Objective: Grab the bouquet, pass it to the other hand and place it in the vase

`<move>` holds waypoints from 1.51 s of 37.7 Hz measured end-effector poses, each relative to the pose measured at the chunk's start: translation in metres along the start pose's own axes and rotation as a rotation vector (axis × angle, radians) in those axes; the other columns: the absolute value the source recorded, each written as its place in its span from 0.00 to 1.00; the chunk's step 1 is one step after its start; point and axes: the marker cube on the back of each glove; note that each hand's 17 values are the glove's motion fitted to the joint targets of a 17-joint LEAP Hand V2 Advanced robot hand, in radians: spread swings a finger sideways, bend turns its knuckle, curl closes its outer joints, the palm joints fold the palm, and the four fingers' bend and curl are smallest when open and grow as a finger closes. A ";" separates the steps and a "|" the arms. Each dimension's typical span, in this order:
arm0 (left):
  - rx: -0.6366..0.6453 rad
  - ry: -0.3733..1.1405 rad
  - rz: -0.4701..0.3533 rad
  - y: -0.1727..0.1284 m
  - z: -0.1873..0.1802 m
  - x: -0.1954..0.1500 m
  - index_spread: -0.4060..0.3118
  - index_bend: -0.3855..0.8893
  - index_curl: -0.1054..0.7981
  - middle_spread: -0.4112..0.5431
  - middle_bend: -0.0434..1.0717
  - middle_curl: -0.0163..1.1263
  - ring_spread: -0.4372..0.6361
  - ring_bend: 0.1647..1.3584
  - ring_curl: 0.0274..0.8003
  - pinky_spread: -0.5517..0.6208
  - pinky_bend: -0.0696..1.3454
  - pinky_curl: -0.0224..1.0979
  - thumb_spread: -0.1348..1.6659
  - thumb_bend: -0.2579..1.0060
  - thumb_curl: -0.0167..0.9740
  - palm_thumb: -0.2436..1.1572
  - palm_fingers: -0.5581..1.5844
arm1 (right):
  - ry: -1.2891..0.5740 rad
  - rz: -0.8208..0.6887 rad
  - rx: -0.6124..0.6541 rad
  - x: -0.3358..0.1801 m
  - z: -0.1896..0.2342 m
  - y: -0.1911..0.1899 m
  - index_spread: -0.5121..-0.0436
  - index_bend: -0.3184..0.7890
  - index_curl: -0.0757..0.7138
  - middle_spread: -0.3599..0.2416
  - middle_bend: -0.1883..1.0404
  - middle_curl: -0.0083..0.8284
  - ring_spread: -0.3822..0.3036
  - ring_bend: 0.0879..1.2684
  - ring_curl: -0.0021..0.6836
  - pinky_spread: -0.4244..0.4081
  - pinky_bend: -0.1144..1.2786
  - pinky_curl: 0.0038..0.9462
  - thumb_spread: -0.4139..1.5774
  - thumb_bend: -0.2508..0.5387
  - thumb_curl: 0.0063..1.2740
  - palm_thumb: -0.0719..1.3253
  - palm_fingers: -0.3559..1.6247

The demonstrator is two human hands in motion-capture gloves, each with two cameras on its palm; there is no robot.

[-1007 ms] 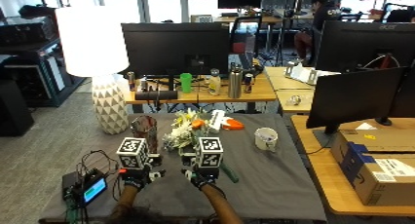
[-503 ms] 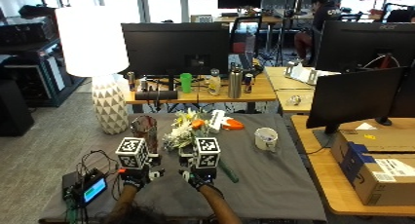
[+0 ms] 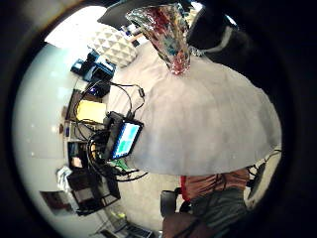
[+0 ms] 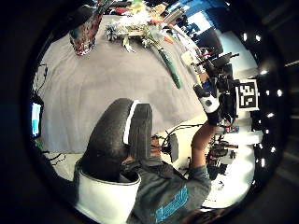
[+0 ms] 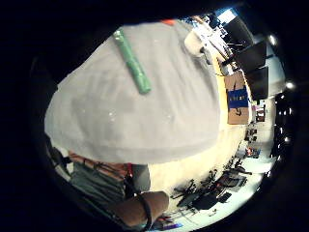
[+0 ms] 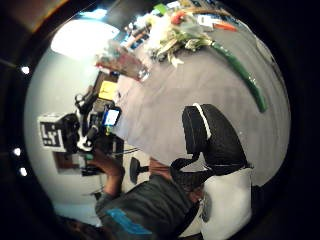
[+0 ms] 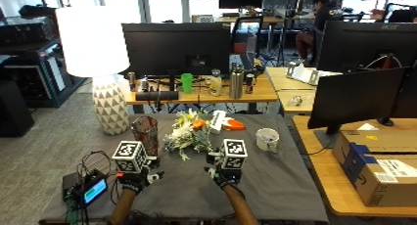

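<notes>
Pickup not begun: both the left hand [image 7: 133,182] and right hand [image 7: 224,176] hover relaxed and empty; next, grasp the bouquet [image 7: 186,133] at 12 o'clock, right of the vase [image 7: 145,133].

An open office, to judge from rows of wooden desks [image 7: 261,93] with large dark monitors [image 7: 176,49], office chairs and a seated person at the back. Also a white floor lamp [image 7: 91,44], cardboard boxes [image 7: 381,164] on a side desk, big windows behind.
</notes>
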 end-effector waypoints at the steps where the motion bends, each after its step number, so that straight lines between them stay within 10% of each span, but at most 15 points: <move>1: 0.006 -0.001 0.001 -0.002 0.002 -0.001 0.43 0.41 0.41 0.46 0.21 0.31 0.55 0.31 0.34 0.80 0.26 0.30 0.69 0.19 0.27 0.30 0.48 | 0.000 0.010 0.018 0.009 0.003 -0.005 0.43 0.38 0.36 0.75 0.37 0.40 0.86 0.17 0.37 0.89 0.46 0.36 0.86 0.52 0.22 0.45 0.31; 14: -0.004 -0.003 0.012 -0.003 0.009 0.009 0.43 0.41 0.42 0.46 0.20 0.32 0.55 0.32 0.36 0.80 0.26 0.32 0.69 0.19 0.28 0.29 0.47 | -0.111 0.181 0.047 0.098 0.053 -0.046 0.43 0.40 0.37 0.75 0.34 0.42 0.86 0.17 0.39 0.89 0.49 0.39 0.83 0.44 0.24 0.49 0.28; 32: -0.047 0.013 0.009 -0.011 0.028 0.008 0.44 0.40 0.43 0.46 0.21 0.32 0.54 0.32 0.37 0.80 0.26 0.33 0.69 0.19 0.29 0.29 0.47 | -0.121 0.253 -0.270 0.081 0.072 -0.024 0.49 0.44 0.40 0.76 0.34 0.43 0.88 0.16 0.39 0.89 0.48 0.38 0.79 0.38 0.27 0.58 0.27; 42: -0.080 0.032 0.003 -0.006 0.031 0.007 0.44 0.41 0.43 0.46 0.21 0.33 0.54 0.32 0.37 0.80 0.26 0.34 0.69 0.19 0.29 0.29 0.47 | -0.024 0.326 -0.172 0.078 0.065 -0.033 0.47 0.57 0.50 0.68 0.40 0.46 0.81 0.15 0.39 0.86 0.34 0.32 0.80 0.53 0.35 0.77 0.48; 48: -0.063 0.036 0.007 -0.008 0.032 0.004 0.44 0.41 0.43 0.46 0.21 0.33 0.54 0.32 0.37 0.80 0.26 0.34 0.69 0.19 0.30 0.29 0.47 | 0.125 0.400 -0.037 0.081 0.066 -0.041 0.56 0.39 0.47 0.54 0.46 0.51 0.55 0.30 0.48 0.70 0.38 0.34 0.71 0.49 0.39 0.82 0.67; 50: -0.064 0.039 0.005 -0.009 0.033 0.003 0.44 0.41 0.43 0.46 0.21 0.33 0.54 0.32 0.37 0.80 0.26 0.34 0.69 0.19 0.30 0.29 0.47 | 0.170 0.408 0.002 0.087 0.080 -0.055 0.55 0.39 0.47 0.50 0.46 0.52 0.44 0.35 0.53 0.50 0.45 0.38 0.64 0.45 0.41 0.81 0.80; 57: -0.067 0.028 0.003 -0.005 0.028 0.005 0.44 0.41 0.43 0.46 0.21 0.33 0.54 0.32 0.37 0.80 0.25 0.35 0.69 0.19 0.30 0.29 0.47 | 0.091 0.405 0.052 0.104 0.125 -0.093 0.55 0.39 0.53 0.39 0.51 0.59 0.31 0.56 0.70 0.27 0.51 0.46 0.55 0.32 0.45 0.78 0.89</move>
